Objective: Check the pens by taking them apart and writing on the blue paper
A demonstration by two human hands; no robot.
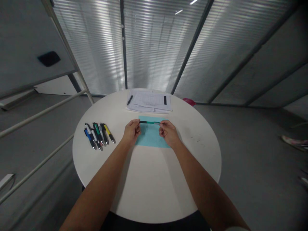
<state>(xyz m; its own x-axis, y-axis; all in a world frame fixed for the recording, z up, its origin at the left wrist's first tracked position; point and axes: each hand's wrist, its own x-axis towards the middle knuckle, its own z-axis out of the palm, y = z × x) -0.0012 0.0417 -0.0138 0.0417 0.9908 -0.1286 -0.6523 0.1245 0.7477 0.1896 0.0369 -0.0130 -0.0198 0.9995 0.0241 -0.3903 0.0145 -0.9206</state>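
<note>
My left hand (131,131) and my right hand (169,133) both grip a slim black and green pen (149,122), which lies level between them. The left hand holds its black end, and the right holds its green end. Both hands hover over a light blue sheet of paper (151,138) on a round white table (144,183). To the left of my left hand lies a row of several click pens (99,136) with blue, white, green, black and yellow barrels. They sit side by side, tips toward me.
Stapled printed papers (149,101) lie at the table's far side, with a black pen (130,100) and a black strip (165,100) on them. A red object (189,101) shows past the far edge. A metal railing (40,112) runs along the left, and a person's shoe (295,142) stands at the right.
</note>
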